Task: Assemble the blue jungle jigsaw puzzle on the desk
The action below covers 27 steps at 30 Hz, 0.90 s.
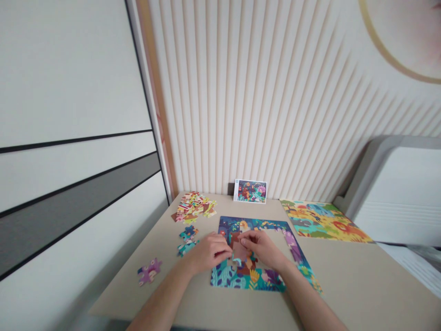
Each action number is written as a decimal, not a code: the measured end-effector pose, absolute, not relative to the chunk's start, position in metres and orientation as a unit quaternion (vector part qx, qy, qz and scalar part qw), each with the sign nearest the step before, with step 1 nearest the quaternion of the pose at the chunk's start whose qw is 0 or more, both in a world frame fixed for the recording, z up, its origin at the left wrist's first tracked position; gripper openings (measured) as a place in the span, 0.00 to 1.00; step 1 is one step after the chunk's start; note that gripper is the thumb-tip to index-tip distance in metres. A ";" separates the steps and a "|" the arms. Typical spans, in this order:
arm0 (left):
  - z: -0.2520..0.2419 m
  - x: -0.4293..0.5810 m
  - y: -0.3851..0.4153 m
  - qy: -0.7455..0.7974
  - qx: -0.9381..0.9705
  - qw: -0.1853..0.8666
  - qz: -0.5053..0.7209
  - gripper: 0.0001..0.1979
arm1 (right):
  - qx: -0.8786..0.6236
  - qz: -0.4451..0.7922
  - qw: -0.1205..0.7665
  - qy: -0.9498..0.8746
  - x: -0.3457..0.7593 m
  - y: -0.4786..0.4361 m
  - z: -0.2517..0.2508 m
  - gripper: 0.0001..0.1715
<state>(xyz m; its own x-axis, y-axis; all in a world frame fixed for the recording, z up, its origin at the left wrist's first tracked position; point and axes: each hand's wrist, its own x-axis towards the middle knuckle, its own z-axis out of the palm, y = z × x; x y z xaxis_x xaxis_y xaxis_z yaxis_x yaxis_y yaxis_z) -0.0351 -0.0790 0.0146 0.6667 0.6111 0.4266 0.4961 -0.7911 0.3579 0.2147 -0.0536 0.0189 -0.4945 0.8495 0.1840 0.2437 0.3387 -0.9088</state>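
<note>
A partly assembled jigsaw puzzle [229,278] with a dark blue border and colourful animals and plants lies on the table. Over its middle, my right hand [262,247] pinches the upper right part of a brownish-pink puzzle piece [240,253] with a light blue patch at its lower end. My left hand [212,250] has its fingers curled together, the tips at the left edge of that same piece. Both hands hide parts of the puzzle. Bare tabletop shows through a gap in its upper right.
Loose teal pieces [187,247] and a purple piece [149,271] lie left of the puzzle. A pile of mixed pieces [193,207] sits at the back left. A picture card [250,191] leans at the wall. Another animal puzzle [324,220] lies at the right.
</note>
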 end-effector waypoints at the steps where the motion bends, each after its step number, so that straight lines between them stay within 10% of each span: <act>1: 0.015 -0.035 -0.079 0.312 0.905 0.095 0.271 0.08 | -0.364 0.448 0.332 -0.746 0.213 -0.055 0.019 0.21; 27: 0.017 -0.038 -0.079 0.377 0.898 0.078 0.214 0.15 | -0.413 0.288 0.318 -0.804 0.195 -0.061 0.003 0.07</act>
<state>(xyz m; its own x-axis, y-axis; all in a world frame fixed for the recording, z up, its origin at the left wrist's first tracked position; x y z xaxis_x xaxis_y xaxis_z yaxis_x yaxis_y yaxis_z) -0.0382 -0.0794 0.0166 0.6247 0.7102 0.3245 0.6435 -0.7037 0.3013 0.1950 -0.0613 0.0032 -0.4576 0.8460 0.2737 0.4804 0.4942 -0.7245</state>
